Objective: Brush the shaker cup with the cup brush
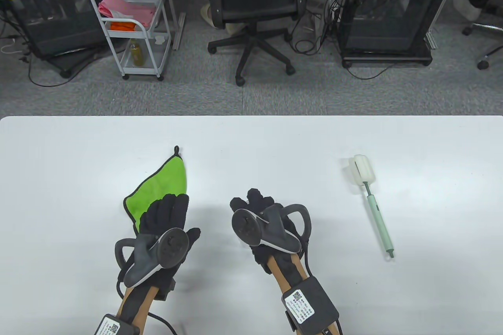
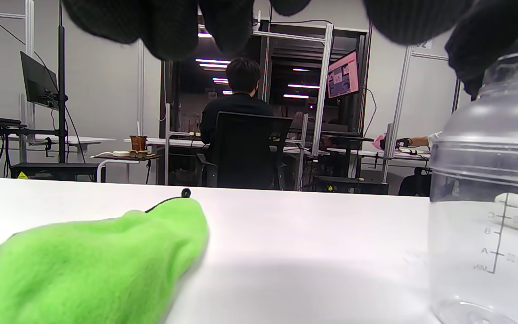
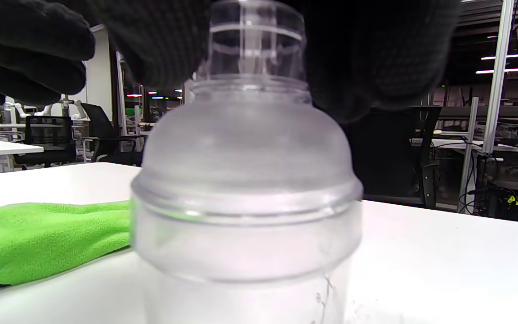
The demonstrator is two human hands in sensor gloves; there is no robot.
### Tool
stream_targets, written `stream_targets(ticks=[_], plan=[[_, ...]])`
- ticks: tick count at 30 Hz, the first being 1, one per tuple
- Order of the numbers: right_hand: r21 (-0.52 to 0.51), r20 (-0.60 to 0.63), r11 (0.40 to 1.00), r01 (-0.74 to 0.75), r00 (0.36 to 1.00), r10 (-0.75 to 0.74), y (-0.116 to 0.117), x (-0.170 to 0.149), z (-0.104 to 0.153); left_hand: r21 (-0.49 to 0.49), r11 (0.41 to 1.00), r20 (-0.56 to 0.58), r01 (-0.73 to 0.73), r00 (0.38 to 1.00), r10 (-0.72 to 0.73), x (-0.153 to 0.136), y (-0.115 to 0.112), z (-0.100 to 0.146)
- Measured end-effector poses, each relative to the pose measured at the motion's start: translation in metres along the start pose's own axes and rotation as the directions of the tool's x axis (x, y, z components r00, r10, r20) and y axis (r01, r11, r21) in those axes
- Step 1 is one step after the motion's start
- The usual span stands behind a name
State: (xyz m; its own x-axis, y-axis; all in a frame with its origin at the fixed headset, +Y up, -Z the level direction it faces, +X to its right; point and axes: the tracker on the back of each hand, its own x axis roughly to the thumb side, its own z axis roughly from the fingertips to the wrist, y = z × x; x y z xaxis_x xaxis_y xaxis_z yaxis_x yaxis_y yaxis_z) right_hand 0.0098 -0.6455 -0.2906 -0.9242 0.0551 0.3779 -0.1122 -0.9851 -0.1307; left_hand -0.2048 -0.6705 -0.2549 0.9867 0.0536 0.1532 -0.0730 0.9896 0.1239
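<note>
The clear plastic shaker cup (image 3: 245, 180) stands upright on the white table (image 1: 275, 146) with its domed lid on. It also shows at the right of the left wrist view (image 2: 488, 202). In the table view my right hand (image 1: 254, 201) hides it from above. My right hand's fingers close around the small cap on top of the lid. My left hand (image 1: 171, 205) hovers open over the near end of a green cloth (image 1: 165, 183), to the left of the cup, holding nothing. The cup brush (image 1: 375, 213), with a pale green handle and a white sponge head, lies on the table to the right of both hands.
The green cloth (image 2: 97, 261) lies just left of the cup and also shows in the right wrist view (image 3: 38, 238). Beyond the table's far edge stand an office chair (image 1: 255, 9), a white cart (image 1: 129, 32) and black cabinets.
</note>
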Motion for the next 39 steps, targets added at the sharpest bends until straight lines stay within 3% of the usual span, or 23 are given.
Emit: stream_targets(ticks=[2,5,11,16,21,23,30,39], plan=[[0.023,-0.023,0.998,0.060,0.998,-0.059,-0.004,-0.006,0.003,0.001,1.000,0.001,0.005,1.000,-0.005,0.000,0.000,0.000],[-0.094,-0.081,0.985,0.148,0.984,-0.156,-0.023,-0.024,0.010,0.005,1.000,-0.006,0.003,1.000,-0.003,-0.001,0.000,0.000],[-0.131,-0.162,0.986,0.102,0.979,-0.123,-0.043,-0.078,0.033,0.018,1.000,-0.017,-0.006,1.000,0.007,-0.003,0.000,-0.001],[-0.121,-0.172,0.974,0.191,0.962,-0.210,-0.017,-0.107,0.058,0.023,0.999,-0.013,-0.041,0.999,0.042,-0.005,0.001,-0.001],[-0.081,-0.232,0.984,0.156,0.958,-0.170,0.014,-0.119,0.074,0.004,0.999,-0.011,-0.035,0.999,0.035,-0.006,-0.003,-0.002],[-0.009,-0.269,0.983,0.186,0.946,-0.181,0.022,-0.124,0.077,-0.016,1.000,-0.017,-0.023,1.000,0.023,-0.006,-0.007,-0.003],[-0.065,-0.255,0.990,0.128,0.957,-0.141,0.021,-0.125,0.083,-0.041,0.999,-0.032,-0.008,0.999,0.007,-0.007,-0.011,-0.005],[-0.051,-0.250,0.986,0.156,0.954,-0.163,0.023,-0.123,0.086,-0.055,0.998,-0.045,0.008,0.999,-0.011,-0.010,-0.015,-0.007]])
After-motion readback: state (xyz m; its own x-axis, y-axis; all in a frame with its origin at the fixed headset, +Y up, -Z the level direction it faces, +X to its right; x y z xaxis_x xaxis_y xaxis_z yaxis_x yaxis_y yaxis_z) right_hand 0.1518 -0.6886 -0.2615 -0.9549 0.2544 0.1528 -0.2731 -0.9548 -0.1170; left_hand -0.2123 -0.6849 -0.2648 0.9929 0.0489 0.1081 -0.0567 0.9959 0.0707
